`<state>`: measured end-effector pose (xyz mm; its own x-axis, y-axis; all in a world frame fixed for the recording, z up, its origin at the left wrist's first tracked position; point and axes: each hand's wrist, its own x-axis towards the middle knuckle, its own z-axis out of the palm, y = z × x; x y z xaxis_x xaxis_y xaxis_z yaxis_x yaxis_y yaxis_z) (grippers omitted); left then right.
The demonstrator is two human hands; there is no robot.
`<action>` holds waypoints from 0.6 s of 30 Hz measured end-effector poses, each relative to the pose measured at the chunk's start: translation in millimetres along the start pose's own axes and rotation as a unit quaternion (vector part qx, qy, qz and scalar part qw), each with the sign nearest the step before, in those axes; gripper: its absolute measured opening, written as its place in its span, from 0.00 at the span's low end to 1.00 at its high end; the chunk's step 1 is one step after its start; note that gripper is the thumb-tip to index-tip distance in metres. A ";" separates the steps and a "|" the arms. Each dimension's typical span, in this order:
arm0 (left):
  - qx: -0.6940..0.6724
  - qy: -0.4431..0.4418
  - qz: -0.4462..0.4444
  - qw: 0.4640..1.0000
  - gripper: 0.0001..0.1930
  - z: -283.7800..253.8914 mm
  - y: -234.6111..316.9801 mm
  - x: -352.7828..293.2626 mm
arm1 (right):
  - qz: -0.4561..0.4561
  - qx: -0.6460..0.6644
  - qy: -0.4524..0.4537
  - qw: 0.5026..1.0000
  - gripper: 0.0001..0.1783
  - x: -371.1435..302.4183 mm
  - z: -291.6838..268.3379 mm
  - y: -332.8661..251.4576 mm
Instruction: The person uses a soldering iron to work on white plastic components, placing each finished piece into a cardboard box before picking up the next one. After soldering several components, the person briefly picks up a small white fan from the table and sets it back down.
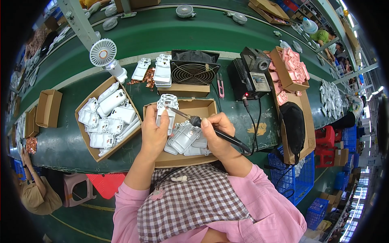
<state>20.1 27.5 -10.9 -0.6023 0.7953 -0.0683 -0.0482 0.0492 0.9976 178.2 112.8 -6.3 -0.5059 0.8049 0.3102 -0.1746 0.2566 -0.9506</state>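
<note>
White plastic shell (165, 108): light, stiff, thin-walled; left hand (153, 133) fingers clamped on its edges.
Right hand (216, 128) fingers closed on soldering iron (202, 124), tip at shell.

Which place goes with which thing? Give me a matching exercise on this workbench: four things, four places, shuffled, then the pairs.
Things:
1. soldering iron
2. white plastic shell
3. small white fan
4. pink snips

Places:
A. on the bench beside the black box fan
B. in the right hand
C. on a stand behind the left cardboard box
D. in the left hand

Pairs: 1-B, 2-D, 3-C, 4-A
</note>
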 end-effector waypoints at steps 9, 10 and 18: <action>0.026 0.005 -0.001 1.000 0.09 1.7 0.3 0.2 | -0.005 -0.021 -0.010 1.000 0.08 1.0 -0.2 -2.3; 0.028 0.007 0.003 1.000 0.09 1.7 -0.4 0.2 | -0.005 -0.019 -0.011 1.000 0.08 1.1 0.0 -2.4; 0.051 0.011 0.022 0.998 0.09 -0.6 -9.1 1.9 | -0.002 -0.026 -0.015 1.000 0.09 1.0 0.5 -2.5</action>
<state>19.0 28.1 -20.1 -0.6200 0.7842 -0.0232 0.0601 0.0770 0.9952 177.6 112.7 -3.5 -0.5297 0.7879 0.3141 -0.1331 0.2885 -0.9482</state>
